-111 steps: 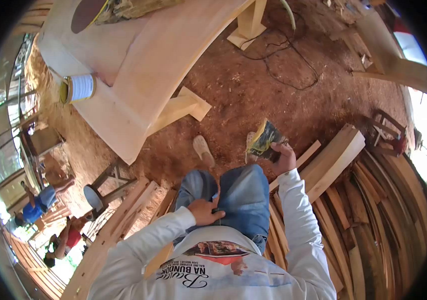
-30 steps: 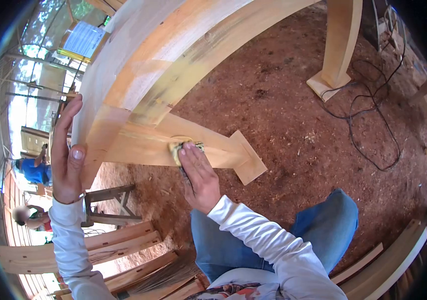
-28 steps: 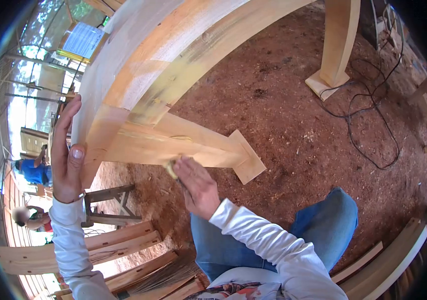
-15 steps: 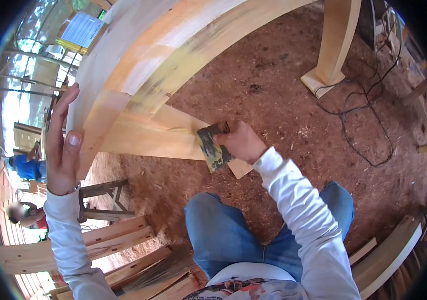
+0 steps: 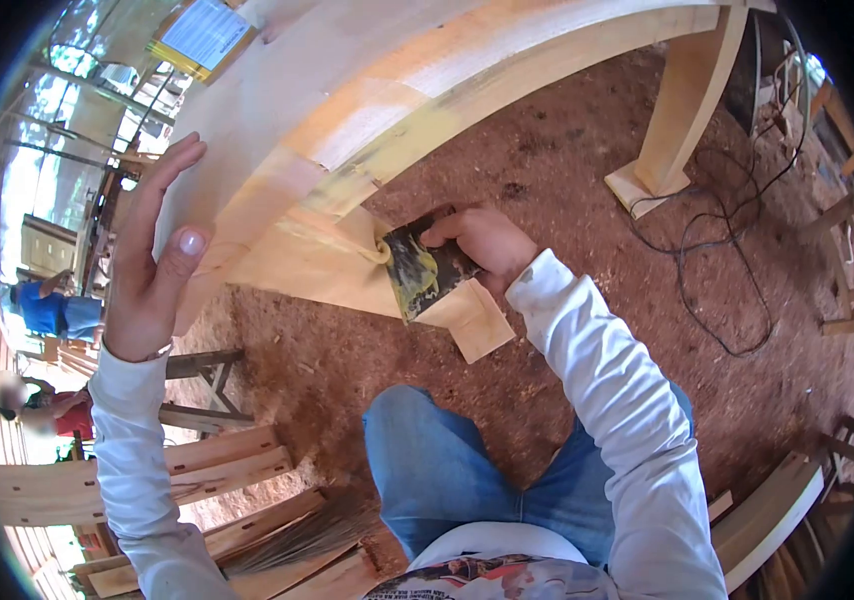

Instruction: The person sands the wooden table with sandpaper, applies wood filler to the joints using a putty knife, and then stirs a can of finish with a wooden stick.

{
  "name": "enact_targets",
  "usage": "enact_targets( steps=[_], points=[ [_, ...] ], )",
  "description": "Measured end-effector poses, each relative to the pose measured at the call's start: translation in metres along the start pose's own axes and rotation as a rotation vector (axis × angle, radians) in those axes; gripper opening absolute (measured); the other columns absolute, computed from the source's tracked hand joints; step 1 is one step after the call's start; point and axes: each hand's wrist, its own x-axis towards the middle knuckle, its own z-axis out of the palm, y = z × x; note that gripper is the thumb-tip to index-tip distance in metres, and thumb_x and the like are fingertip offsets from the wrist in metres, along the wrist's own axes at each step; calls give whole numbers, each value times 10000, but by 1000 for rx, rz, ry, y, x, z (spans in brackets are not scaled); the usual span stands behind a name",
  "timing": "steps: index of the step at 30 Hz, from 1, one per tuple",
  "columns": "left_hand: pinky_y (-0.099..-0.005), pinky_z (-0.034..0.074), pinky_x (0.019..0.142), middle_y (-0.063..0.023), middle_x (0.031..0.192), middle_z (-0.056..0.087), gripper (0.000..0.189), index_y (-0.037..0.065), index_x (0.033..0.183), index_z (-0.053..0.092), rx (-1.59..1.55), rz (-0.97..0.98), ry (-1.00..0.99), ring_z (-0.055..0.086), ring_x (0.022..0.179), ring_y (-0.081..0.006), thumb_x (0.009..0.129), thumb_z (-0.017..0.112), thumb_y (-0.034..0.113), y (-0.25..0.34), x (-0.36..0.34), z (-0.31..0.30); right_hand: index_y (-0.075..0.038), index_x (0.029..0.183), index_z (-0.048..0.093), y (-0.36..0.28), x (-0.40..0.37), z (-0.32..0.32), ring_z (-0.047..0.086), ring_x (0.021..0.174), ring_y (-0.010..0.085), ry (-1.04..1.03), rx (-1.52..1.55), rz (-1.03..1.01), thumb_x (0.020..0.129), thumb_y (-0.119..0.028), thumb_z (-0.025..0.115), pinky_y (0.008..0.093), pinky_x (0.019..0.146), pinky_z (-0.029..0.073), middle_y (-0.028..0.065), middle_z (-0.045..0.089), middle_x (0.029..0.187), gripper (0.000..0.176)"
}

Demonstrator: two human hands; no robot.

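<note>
My right hand (image 5: pixel 482 243) grips a dark flat scraper (image 5: pixel 417 265) smeared with yellowish paste. The scraper's left edge lies against a curved wooden leg (image 5: pixel 317 262), where yellow paste shows on the wood. My left hand (image 5: pixel 152 265) is raised beside the pale wooden tabletop (image 5: pixel 257 130), fingers stretched and thumb apart, holding nothing. Along the curved wooden edge (image 5: pixel 397 130) runs a yellow-stained band. Part of the leg is hidden behind the scraper.
A second wooden leg (image 5: pixel 677 120) stands at the upper right near black cables (image 5: pixel 737 210) on the dirt floor. Planks (image 5: pixel 217 465) and a trestle (image 5: pixel 212 385) are at lower left. Two people (image 5: pixel 42 310) are in the left background. A yellow-edged labelled box (image 5: pixel 205 38) is at top left.
My right hand has turned the scraper and moved it slightly up against the leg. My left hand has shifted a little right. The view has moved slightly.
</note>
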Motion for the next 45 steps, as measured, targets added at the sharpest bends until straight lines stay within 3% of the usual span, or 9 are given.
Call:
enact_targets(
  steps=[9,12,16,19,23,30,35,45],
  points=[
    [-461,274,1247,-203,1564,488,668,14,1509,492,26,10,5,411,1495,-337,1021,618,452,-2,0,-1,118,862,674,-8,-14,13,711,667,239,15,137,17,816,35,703,397,587,582,153,695,792,99],
    [-455,223,1267,-202,1585,469,762,3,1522,479,53,-21,-5,376,1518,-324,1012,564,562,-1,2,0,126,902,675,-11,-18,12,718,682,243,-14,109,8,833,32,693,399,604,597,157,704,817,118],
    [-455,224,1267,-201,1584,470,760,1,1523,478,57,-22,-3,376,1518,-323,1013,564,558,0,0,-1,134,1031,655,-6,-19,4,737,730,266,-181,285,7,884,12,649,402,672,635,173,723,897,192],
    [-456,239,1261,-202,1577,476,732,2,1517,482,62,-12,5,391,1508,-328,1013,583,523,-1,-1,-2,124,1154,610,3,-22,-1,751,770,284,-193,475,-71,908,3,609,402,741,654,188,731,980,275],
    [-454,263,1251,-214,1565,480,679,-10,1503,488,22,-5,4,411,1494,-336,1018,612,449,2,1,-1,92,1148,602,26,-8,-10,759,811,273,-146,513,-145,912,0,601,390,766,656,176,729,986,253],
    [-446,232,1264,-223,1584,456,737,-39,1503,475,-18,-37,-7,388,1505,-339,1025,565,514,5,2,3,83,1103,641,6,8,5,747,824,244,-146,373,-188,872,33,644,384,744,632,164,734,969,236],
    [-447,227,1263,-220,1584,458,766,-43,1505,472,-44,-47,-2,390,1503,-331,1018,559,543,3,2,5,125,1073,656,-5,26,10,745,837,261,-276,295,-186,835,8,676,383,775,615,177,736,984,266],
    [-436,219,1258,-217,1579,464,770,-43,1504,477,-68,-84,-5,391,1499,-320,1015,559,546,5,2,6,38,1126,728,-23,35,14,723,899,212,-207,-188,-316,796,-69,734,360,819,577,117,763,985,347]
  ],
)
